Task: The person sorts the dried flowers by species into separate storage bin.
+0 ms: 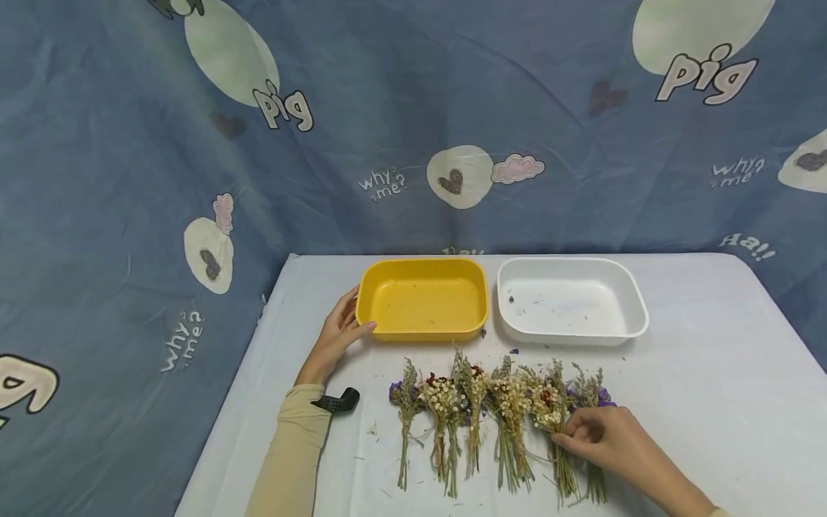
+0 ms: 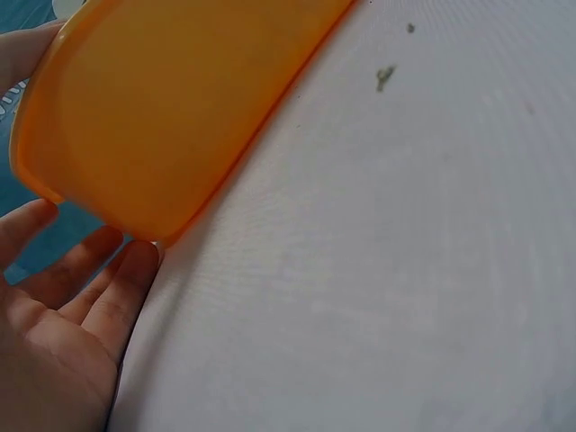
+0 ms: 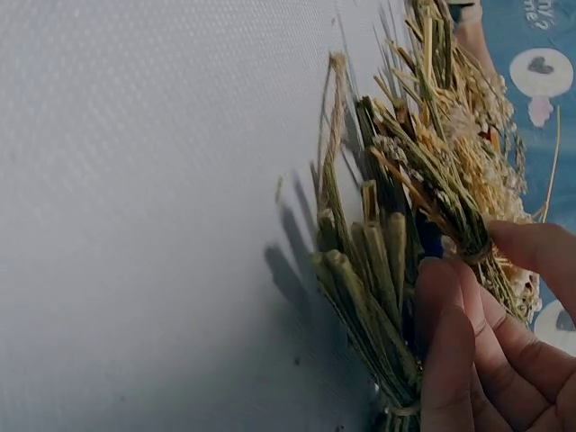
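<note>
Fingers (image 3: 450, 335) of right hand (image 1: 604, 438) pinch one dried bouquet (image 1: 548, 406) near its binding, probably the firmest part.
Bouquet toward the row's right end; left hand (image 1: 332, 341), loosely spread, touches yellow tray (image 1: 423, 335), likely steadying it.

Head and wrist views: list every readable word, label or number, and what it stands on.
"pig", twice, on blue cloth.
"why? me?", three times, on the cloth; partial in right wrist view.
"Ha!!", twice, on the cloth; table hides part of one.
"g", on the cloth, cut off at left.
Left wrist view: partial lettering on the cloth, unreadable.
</note>
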`<state>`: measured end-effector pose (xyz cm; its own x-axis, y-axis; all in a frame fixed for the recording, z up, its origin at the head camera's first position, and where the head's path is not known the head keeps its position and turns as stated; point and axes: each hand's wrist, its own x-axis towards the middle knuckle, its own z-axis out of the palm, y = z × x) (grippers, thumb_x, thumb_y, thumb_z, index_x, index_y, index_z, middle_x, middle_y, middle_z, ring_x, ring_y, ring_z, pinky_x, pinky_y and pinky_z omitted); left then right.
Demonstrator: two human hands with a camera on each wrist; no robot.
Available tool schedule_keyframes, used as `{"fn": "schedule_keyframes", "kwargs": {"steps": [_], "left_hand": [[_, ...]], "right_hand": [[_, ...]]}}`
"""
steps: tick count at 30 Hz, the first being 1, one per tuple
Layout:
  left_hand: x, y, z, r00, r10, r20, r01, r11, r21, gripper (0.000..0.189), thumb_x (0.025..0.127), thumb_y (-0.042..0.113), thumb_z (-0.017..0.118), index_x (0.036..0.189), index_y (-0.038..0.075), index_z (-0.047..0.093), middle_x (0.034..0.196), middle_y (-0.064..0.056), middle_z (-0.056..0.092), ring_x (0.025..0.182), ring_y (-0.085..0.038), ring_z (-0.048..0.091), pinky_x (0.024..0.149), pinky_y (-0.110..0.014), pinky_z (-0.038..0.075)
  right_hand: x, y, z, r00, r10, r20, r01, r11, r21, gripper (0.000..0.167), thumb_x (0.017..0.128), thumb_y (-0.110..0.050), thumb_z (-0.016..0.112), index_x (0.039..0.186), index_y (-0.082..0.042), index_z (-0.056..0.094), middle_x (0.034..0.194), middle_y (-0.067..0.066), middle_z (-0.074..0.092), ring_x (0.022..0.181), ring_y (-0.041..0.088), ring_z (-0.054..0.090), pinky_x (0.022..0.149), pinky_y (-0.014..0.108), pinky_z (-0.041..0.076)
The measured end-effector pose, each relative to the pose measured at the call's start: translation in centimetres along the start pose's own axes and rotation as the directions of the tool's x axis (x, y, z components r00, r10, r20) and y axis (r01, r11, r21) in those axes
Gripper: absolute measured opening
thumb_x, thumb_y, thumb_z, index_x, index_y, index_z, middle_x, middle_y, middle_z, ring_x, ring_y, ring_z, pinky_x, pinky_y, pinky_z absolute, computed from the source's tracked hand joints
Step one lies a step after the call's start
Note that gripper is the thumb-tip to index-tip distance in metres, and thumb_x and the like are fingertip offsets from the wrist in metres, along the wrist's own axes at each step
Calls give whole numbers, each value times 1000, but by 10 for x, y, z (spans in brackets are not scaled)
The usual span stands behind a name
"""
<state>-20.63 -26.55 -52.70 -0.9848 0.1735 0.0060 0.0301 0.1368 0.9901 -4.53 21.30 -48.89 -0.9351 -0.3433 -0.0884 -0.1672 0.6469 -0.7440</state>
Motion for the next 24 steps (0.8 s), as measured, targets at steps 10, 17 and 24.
{"fn": "schedule_keyframes", "kwargs": {"steps": [10,17,24], "left_hand": [[-1,1,0,1000,11,8,-11,1000,-6,83,94,19,78,161,35,33,159,-7,45,149,-27,44,110,-14,46],[-1,0,0,1000,21,11,-21,1000,-6,83,94,19,78,161,34,33,159,-9,45,149,-29,44,110,-14,46],[-2,0,-1,1000,9,14,-9,1000,-2,82,95,22,78,161,36,32,160,-6,44,150,-25,43,116,-19,44]], "right_hand": [[-2,2,1,1000,22,16,-24,995,97,19,91,-27,79,80,-15,70,71,-11,66,67,-2,63,63,20,60],[-6,1,0,1000,1,-7,0,984,181,18,92,-21,78,83,-9,69,72,-8,67,65,0,65,61,23,60],[-9,1,-2,993,-82,-90,99,975,201,9,92,-12,77,87,-11,70,76,-9,69,69,2,65,66,21,61]]}}
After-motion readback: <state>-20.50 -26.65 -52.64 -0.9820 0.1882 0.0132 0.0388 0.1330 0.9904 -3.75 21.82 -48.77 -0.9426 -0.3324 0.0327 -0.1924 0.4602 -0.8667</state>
